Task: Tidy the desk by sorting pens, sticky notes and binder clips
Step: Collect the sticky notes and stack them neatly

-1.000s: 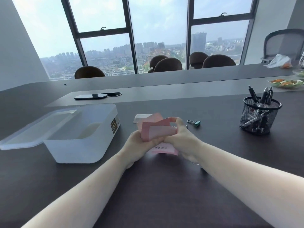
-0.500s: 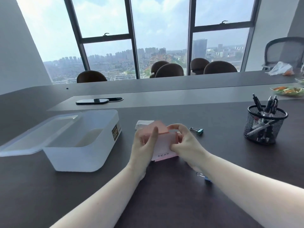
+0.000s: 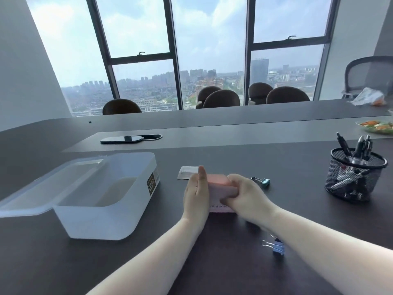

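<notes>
Dark desk (image 3: 212, 262) fills the lower view. Translucent white plastic bin (image 3: 102, 201) sits at 9 o'clock from the hands, lid (image 3: 42, 188) hanging off its left side, brown label on the right wall. Black mesh pen cup (image 3: 355, 175) at 3 o'clock, well apart, several pens (image 3: 359, 147) standing in it.

Pink sticky-note stack (image 3: 221, 188) at centre, between the two hands, lower edge on the desk. Left hand (image 3: 196, 192) pressed flat against the stack's left side, fingers straight and together, pointing to 12 o'clock. Right hand (image 3: 244, 194) curled over the stack's right side and lower corner, fingers wrapped onto the front face; the stack is pinched between both hands. Some writing shows along the bottom sheet, too blurred to read.

White note pad (image 3: 186, 172) just beyond the left fingertips at 11 o'clock. Teal binder clip (image 3: 262, 180) at 2 o'clock, just beside the right hand. Blue binder clip (image 3: 276, 246) at 5 o'clock, beside the right forearm.
</notes>
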Motion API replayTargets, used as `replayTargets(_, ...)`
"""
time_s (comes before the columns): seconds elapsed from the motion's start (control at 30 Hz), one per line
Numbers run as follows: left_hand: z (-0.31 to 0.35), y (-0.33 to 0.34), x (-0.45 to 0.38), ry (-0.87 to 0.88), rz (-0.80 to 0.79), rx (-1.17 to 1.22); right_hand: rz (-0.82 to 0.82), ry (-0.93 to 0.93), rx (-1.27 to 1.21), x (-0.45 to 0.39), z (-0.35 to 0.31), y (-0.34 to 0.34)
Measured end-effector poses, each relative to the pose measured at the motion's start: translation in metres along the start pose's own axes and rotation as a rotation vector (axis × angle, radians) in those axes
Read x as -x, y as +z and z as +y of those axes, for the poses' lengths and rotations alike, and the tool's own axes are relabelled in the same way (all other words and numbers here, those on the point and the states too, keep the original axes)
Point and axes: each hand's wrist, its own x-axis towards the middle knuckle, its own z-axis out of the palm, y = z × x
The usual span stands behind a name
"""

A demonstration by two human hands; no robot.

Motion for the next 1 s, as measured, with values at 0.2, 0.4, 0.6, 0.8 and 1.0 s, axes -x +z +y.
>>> replayTargets(0.2, -0.018, -0.024, -0.068, -0.081, 0.148, -0.503, -0.022, 0.025, 0.107, -0.010, 0.002, -0.008)
replayTargets(0.4, -0.021, -0.029, -0.125, -0.169, 0.086, -0.994, -0.065, 0.060, 0.081, -0.019, 0.005, -0.013)
replayTargets(0.6, -0.026, -0.017, -0.147, -0.290, 0.005, -1.115, -0.110, 0.096, 0.061, -0.028, 0.004, -0.019)
replayTargets(0.8, -0.027, -0.013, -0.143, -0.182, -0.010, -0.950, -0.109, 0.132, 0.057, -0.034, 0.003, -0.019)
replayTargets(1.0, -0.024, -0.016, -0.116, -0.004, -0.103, -0.408, -0.134, 0.164, -0.021, -0.031, 0.003, -0.021)
